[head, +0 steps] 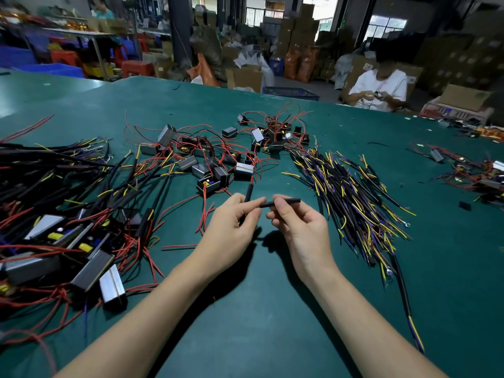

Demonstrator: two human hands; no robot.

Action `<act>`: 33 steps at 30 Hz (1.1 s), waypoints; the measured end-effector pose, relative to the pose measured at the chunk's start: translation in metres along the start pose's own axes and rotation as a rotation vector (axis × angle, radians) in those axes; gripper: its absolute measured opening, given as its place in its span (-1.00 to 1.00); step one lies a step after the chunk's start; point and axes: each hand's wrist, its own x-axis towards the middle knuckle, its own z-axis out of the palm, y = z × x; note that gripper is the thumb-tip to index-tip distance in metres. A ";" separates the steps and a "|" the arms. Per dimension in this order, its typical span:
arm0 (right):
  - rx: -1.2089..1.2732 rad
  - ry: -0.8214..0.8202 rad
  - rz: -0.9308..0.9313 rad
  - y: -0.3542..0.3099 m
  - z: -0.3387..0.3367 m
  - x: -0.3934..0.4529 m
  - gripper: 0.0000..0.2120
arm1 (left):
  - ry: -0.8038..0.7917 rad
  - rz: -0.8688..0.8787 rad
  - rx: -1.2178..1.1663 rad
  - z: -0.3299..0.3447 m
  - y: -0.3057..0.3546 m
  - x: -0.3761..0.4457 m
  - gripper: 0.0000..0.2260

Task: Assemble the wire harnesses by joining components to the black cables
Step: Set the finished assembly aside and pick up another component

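Head view: above the green table [259, 309], the left hand [231, 222] pinches an upright black sleeve [248, 192] with a red wire at its top. The right hand [302, 227] pinches a level matte black tube [283, 202], ends nearly touching. Black cables [351, 200] lie heaped right.

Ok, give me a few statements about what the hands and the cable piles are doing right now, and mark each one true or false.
1. Each hand pinches a short black tube: left hand, right hand. True.
2. The right hand's tube rests on the table. False: it is held above it.
3. The loose black cables with yellow ends lie to the right of the hands. True.
4. The component boxes have blue leads. False: red leads.
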 end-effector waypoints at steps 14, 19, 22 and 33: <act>-0.237 0.080 -0.136 -0.004 -0.003 -0.001 -0.89 | 0.129 -0.159 0.140 -0.007 -0.004 -0.002 -0.90; -0.316 -0.100 -0.033 -0.002 0.000 -0.004 -0.88 | 0.123 -0.098 0.098 -0.004 -0.007 -0.003 -0.93; -0.417 -0.098 -0.097 -0.002 -0.001 -0.002 -0.85 | 0.085 -0.063 0.067 -0.003 -0.006 -0.002 -0.88; -0.796 -0.198 -0.309 0.005 0.000 -0.005 -0.91 | -0.097 0.023 -0.041 -0.004 0.001 -0.007 -0.72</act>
